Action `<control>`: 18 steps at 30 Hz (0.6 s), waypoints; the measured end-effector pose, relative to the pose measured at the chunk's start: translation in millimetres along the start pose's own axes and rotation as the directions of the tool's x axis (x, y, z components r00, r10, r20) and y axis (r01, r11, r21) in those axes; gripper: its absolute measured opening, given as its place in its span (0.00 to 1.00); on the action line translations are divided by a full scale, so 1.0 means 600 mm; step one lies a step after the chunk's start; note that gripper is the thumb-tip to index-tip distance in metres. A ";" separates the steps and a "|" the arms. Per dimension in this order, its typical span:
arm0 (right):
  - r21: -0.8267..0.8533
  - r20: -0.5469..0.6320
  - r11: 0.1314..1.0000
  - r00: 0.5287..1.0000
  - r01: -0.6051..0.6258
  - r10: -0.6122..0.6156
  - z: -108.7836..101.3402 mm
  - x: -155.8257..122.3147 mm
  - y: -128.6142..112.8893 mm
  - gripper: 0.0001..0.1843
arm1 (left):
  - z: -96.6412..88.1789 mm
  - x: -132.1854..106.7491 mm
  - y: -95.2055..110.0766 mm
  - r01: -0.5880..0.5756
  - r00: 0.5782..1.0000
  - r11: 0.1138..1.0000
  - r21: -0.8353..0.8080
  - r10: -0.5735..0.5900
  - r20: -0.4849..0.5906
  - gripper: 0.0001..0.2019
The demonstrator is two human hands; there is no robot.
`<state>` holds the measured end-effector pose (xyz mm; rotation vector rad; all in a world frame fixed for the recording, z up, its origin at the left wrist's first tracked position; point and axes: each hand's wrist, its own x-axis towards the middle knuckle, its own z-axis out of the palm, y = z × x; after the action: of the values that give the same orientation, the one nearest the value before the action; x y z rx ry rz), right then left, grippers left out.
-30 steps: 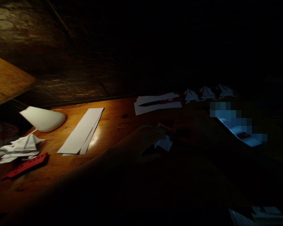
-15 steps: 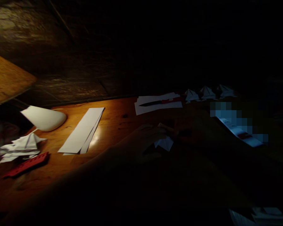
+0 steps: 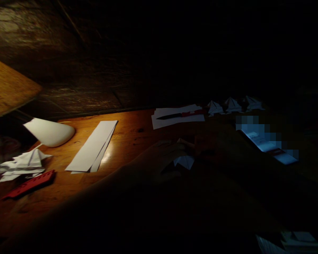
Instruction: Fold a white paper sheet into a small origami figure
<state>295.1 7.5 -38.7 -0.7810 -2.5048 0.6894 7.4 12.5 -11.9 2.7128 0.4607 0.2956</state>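
Observation:
My left hand [image 3: 159, 157] reaches in from the lower left, its fingers bent over a small piece of folded white paper [image 3: 184, 161] on the table. Creased, pointed parts of the paper show beyond and beside the fingers; the rest is covered. My right hand [image 3: 208, 150] is at the paper's right side, closed, with a fingertip against its upper part. Deep shadow hides most of that hand. Behind them a knife [image 3: 180, 114] with a dark blade and red handle lies on white paper sheets [image 3: 159, 123].
Three folded paper shapes [image 3: 233, 104] stand at the back right, near a lit phone [image 3: 265, 143]. To the left are paper strips [image 3: 92, 146], a white lamp base [image 3: 50, 132], crumpled paper [image 3: 26, 164] and a red slotted object [image 3: 31, 185]. More paper [image 3: 299, 241] lies lower right.
Both hands stay at the folded paper with almost no movement. My right hand looks darker than before. The view has shifted very slightly.

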 end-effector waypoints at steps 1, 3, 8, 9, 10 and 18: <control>-0.014 0.010 1.000 1.000 0.001 -0.001 -0.001 0.000 -0.003 0.08 | 0.000 0.000 0.000 0.002 1.000 1.000 0.000 -0.002 -0.002 0.29; -0.057 0.017 0.998 1.000 0.002 -0.001 -0.004 0.002 -0.010 0.09 | 0.002 0.000 -0.001 0.003 1.000 1.000 0.008 -0.003 0.001 0.28; -0.202 0.086 0.979 0.995 -0.030 0.048 -0.014 0.011 -0.035 0.09 | 0.005 0.000 -0.006 0.014 1.000 0.999 0.044 -0.015 0.019 0.29; -0.213 0.092 0.977 0.995 -0.027 0.048 -0.015 0.012 -0.038 0.10 | 0.005 0.000 -0.005 0.015 1.000 0.999 0.043 -0.016 0.019 0.29; -0.215 0.091 0.976 0.995 -0.018 0.038 -0.017 0.012 -0.040 0.11 | 0.005 0.000 -0.005 0.014 1.000 0.999 0.037 -0.015 0.016 0.29; -0.221 0.086 0.975 0.996 -0.002 0.022 -0.028 0.011 -0.046 0.11 | 0.003 -0.002 -0.004 -0.001 1.000 1.000 0.011 0.001 -0.002 0.28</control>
<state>288.1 -2.8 -8.4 -0.8597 -2.6912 0.4623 6.0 13.6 -14.8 2.7237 0.4636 0.2973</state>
